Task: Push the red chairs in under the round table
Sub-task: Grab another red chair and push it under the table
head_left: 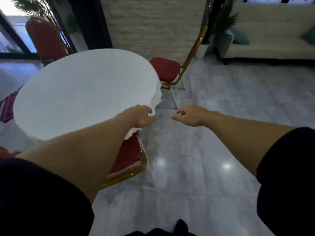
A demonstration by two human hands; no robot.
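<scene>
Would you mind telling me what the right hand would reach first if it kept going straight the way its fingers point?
The right hand points left toward the left hand, which grips the tablecloth edge. It would probably meet that hand or the cloth first; depth is unclear.

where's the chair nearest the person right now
In the head view, the nearest red chair sits bottom centre, under the left forearm, its seat partly tucked beneath the round table's near edge.

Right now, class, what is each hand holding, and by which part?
The left hand pinches the tablecloth by its scalloped edge; the right hand holds nothing.
</scene>
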